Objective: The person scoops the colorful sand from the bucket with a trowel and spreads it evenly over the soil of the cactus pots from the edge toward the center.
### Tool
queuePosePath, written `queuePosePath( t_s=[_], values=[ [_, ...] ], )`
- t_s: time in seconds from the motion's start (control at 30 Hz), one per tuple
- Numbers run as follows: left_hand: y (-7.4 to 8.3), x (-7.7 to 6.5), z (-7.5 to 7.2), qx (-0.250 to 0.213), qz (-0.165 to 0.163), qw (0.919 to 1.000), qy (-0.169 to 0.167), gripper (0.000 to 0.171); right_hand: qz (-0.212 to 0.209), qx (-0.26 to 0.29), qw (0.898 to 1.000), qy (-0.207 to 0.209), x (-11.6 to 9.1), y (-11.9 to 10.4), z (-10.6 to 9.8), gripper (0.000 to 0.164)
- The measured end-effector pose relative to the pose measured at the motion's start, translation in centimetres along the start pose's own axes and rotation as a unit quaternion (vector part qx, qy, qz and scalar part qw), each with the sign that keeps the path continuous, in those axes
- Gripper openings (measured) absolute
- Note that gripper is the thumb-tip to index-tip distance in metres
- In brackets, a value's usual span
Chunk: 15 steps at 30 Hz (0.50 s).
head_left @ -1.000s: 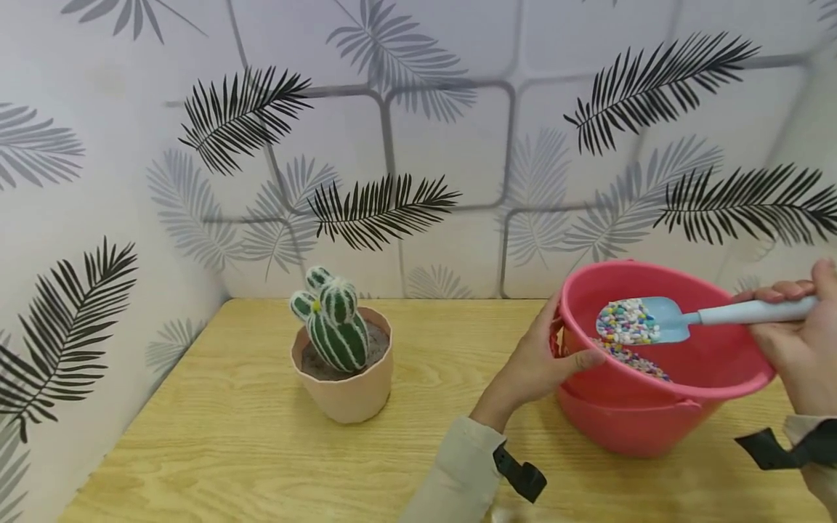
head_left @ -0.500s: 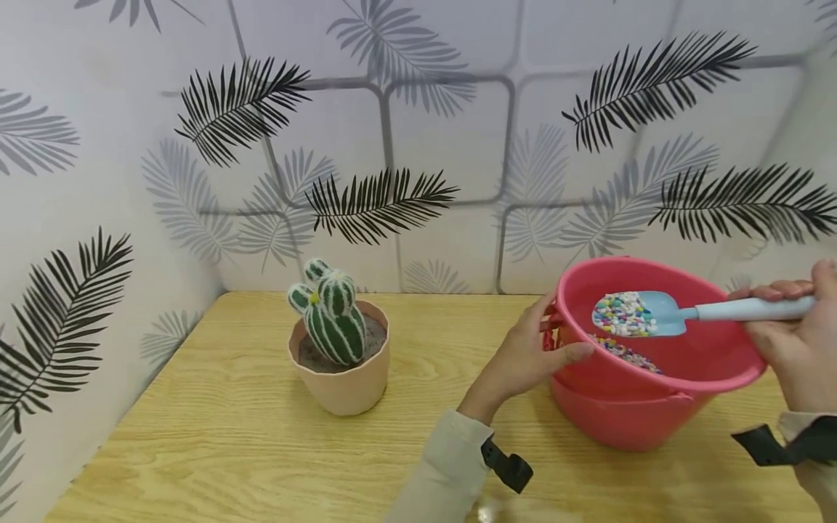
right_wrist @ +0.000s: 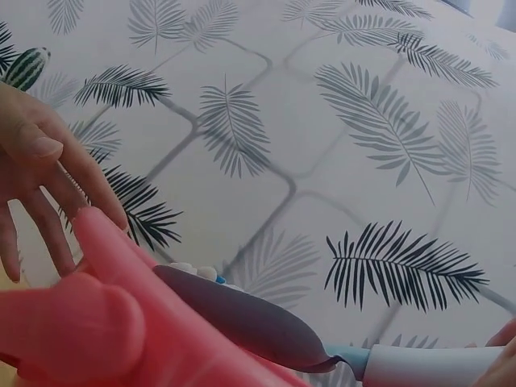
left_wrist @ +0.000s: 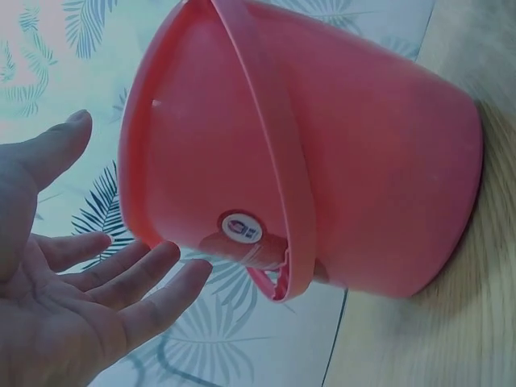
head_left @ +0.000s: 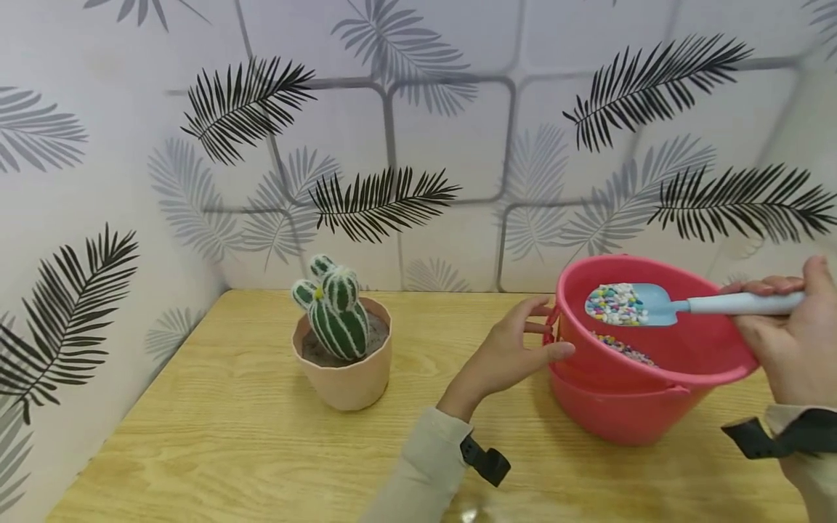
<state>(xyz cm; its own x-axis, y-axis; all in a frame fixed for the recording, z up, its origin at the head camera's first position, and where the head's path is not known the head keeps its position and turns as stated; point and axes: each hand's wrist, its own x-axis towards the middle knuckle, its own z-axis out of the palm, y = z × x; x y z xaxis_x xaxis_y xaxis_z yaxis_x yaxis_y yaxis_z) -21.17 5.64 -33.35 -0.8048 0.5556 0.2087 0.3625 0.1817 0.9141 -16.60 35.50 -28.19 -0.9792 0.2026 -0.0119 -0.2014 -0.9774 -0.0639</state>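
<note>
A pink bucket (head_left: 621,414) with its handle hanging down stands on the table's right side. Colourful small pebbles (head_left: 623,349) lie inside it. My right hand (head_left: 791,338) grips the white handle of a light-blue hand shovel (head_left: 660,309), whose blade bears a heap of white and coloured pebbles over the bucket's mouth. At the bucket's left side is my left hand (head_left: 500,356), fingers spread and relaxed, holding nothing. In the left wrist view that hand (left_wrist: 72,298) has its fingertips beside the rim. Part of the shovel's handle is hidden in my right hand.
A cactus (head_left: 338,323) in a peach-coloured pot (head_left: 346,381) stands left of the bucket on the wooden table (head_left: 216,428). Behind the table rises a wall (head_left: 451,160) patterned with leaves, and another wall runs along the left.
My left hand has let go of the bucket's rim and drawn back a little to the left. The loaded shovel stays over the bucket in my right hand; the view shifts slightly.
</note>
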Motion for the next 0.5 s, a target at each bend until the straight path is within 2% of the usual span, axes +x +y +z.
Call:
queuePosePath(
  t_s=[0.13, 0.23, 0.5],
  values=[
    [0.0, -0.4, -0.8, 0.026, -0.007, 0.9995, 0.013, 0.070, -0.008, -0.007, 1.000, 0.011, 0.0, 0.3, 0.1, 0.033],
    [-0.1, -0.7, -1.5, 0.037, -0.006, 0.9991, 0.022, 0.068, -0.003, 0.013, 1.000, 0.008, 0.0, 0.4, 0.1, 0.032],
    [-0.6, -1.7, -3.4, 0.055, 0.019, 0.9979, 0.029, 0.064, 0.001, 0.024, 1.000, -0.009, 0.2, 1.1, 0.5, 0.034]
  ],
)
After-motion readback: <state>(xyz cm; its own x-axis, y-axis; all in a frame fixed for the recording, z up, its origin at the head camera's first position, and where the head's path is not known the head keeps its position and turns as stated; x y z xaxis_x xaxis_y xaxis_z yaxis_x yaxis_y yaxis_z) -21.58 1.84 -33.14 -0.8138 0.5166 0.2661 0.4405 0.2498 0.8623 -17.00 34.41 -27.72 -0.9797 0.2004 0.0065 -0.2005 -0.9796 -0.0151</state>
